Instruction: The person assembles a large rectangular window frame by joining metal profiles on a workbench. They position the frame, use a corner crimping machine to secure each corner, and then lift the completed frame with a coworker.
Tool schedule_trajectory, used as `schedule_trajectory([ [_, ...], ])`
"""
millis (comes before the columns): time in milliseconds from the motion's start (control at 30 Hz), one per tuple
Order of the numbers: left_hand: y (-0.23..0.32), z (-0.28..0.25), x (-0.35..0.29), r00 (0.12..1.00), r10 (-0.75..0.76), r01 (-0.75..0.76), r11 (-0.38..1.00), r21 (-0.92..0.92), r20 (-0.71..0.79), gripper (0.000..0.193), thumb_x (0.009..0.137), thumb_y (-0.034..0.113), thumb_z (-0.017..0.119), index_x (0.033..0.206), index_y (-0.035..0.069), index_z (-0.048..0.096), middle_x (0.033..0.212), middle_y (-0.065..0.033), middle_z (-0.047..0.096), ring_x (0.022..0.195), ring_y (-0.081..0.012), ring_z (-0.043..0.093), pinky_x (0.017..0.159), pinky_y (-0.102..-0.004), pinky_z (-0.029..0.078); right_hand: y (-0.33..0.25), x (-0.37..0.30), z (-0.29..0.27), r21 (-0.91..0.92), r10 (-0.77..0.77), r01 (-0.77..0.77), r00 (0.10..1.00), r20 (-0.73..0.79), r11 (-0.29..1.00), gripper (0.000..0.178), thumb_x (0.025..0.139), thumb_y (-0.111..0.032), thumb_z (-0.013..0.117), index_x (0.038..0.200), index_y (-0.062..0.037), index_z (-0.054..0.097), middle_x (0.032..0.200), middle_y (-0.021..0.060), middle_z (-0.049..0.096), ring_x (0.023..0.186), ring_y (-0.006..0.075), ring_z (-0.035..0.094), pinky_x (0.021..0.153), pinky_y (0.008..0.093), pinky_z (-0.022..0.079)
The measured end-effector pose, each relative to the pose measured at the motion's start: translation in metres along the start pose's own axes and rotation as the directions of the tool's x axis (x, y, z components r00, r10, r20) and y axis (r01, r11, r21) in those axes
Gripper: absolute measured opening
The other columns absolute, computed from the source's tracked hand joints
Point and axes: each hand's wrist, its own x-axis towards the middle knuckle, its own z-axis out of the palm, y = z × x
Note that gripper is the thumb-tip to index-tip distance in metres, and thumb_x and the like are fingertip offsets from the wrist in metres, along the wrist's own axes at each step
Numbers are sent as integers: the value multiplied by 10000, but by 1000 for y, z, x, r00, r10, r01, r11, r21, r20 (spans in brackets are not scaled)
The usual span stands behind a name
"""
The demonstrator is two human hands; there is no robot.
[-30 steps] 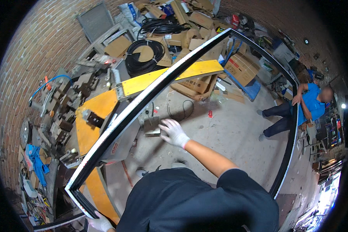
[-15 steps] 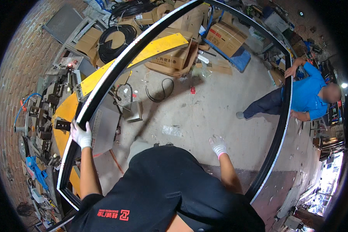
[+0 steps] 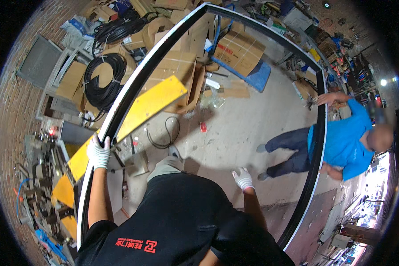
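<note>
The messy workshop floor (image 3: 235, 133) is full of boxes. The left hand (image 3: 98, 153) grasps the big black frame (image 3: 133, 88) to steady it; the right hand (image 3: 243, 178) hangs loose, holding nothing.

Left hand (image 3: 98, 152) grips black frame (image 3: 133, 86); right hand (image 3: 243, 178) free above floor (image 3: 235, 133)

the big frame (image 3: 133, 84) goes around the person; cable coil (image 3: 103, 82) and boxes (image 3: 239, 46) lie behind it on the floor (image 3: 239, 128).
</note>
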Motion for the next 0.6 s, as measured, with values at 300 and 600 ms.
schedule_trajectory([
  [300,182,15,144,995,85,-74,980,-182,53,777,935,567,721,1455,7,581,1219,-219,668,1126,-426,639,986,-541,514,12,165,-103,-24,-21,16,972,-235,1000,535,992,-383,697,1379,-16,668,1355,254,692,1324,422,612,1148,488,472],
  [600,266,41,209,1000,25,-22,983,-181,13,647,942,464,752,1402,32,606,1169,-214,684,1059,-434,657,921,-529,526,-63,444,-326,-111,-321,334,682,-656,936,512,913,-319,733,1279,35,675,1324,288,666,1281,471,594,1129,540,459],
])
